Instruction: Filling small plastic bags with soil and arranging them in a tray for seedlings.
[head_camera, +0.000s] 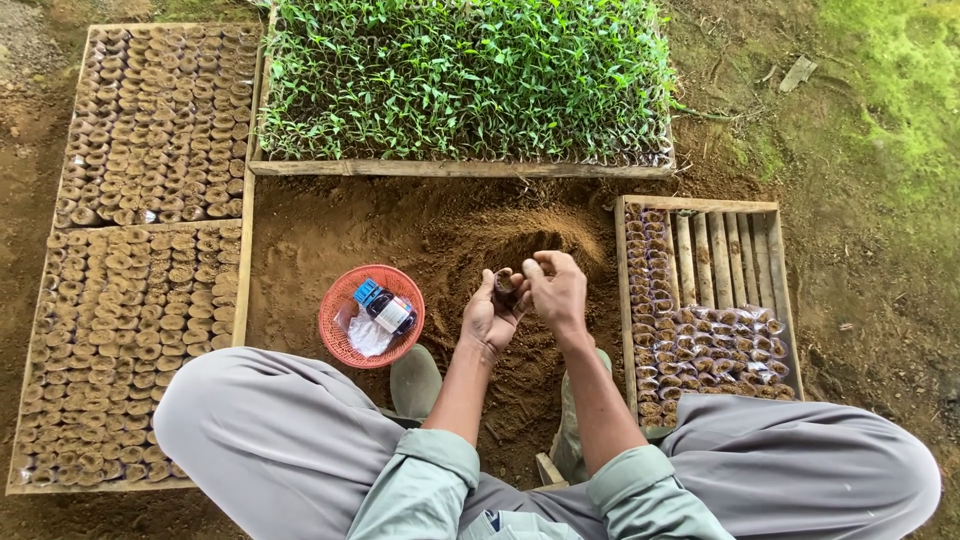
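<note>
1 small dark bottle (388, 309) with a blue cap and a white and red label lies in the round red basket (337, 330) on the soil. A clear plastic bag (366, 335) lies under it, just beside the person's knee.

I sat outside on bare brown dirt (330, 215). Soft daylight fell everywhere. A wooden tray of green seedlings (460, 80) lay ahead of me. Green moss (900, 70) grew to the right of that tray.
</note>
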